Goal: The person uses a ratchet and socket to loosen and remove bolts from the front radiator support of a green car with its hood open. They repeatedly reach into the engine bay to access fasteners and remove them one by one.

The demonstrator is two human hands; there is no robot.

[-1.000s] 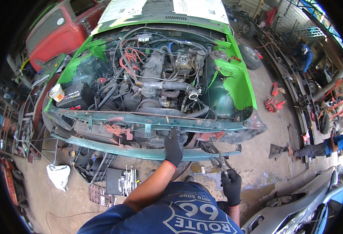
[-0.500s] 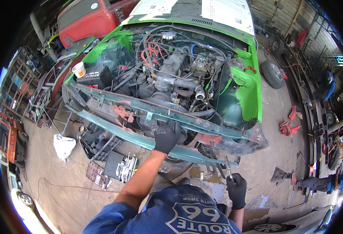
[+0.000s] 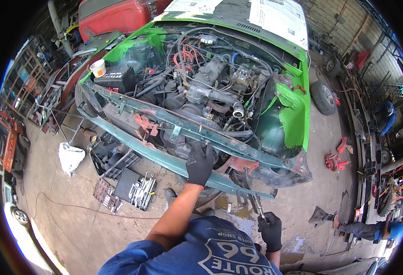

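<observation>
My left hand (image 3: 200, 164), in a black glove, is closed at the car's dark green front crossmember (image 3: 164, 116). Its fingertips bend together around a small metallic piece (image 3: 206, 142), too small to name for certain. Lower and to the right, my black-gloved right hand (image 3: 270, 232) grips a slim silver metal hand tool (image 3: 259, 206), its shaft pointing up toward the bumper bar (image 3: 229, 183). Behind the crossmember lies the exposed engine (image 3: 208, 75), with red leads, hoses and a pale metal pipe.
Left of me on the floor lie an opened tool case (image 3: 127, 185) with several wrenches, a socket tray (image 3: 105, 196) and a white bag (image 3: 72, 158). A battery (image 3: 117, 79) carries a white tub (image 3: 98, 68). To the right are a wheel (image 3: 323, 97), red parts (image 3: 336, 158) and another person (image 3: 380, 229).
My right hand has moved slightly left and down with the tool, which now tilts to the left. The left hand stays at the crossmember. The whole view has shifted a little.
</observation>
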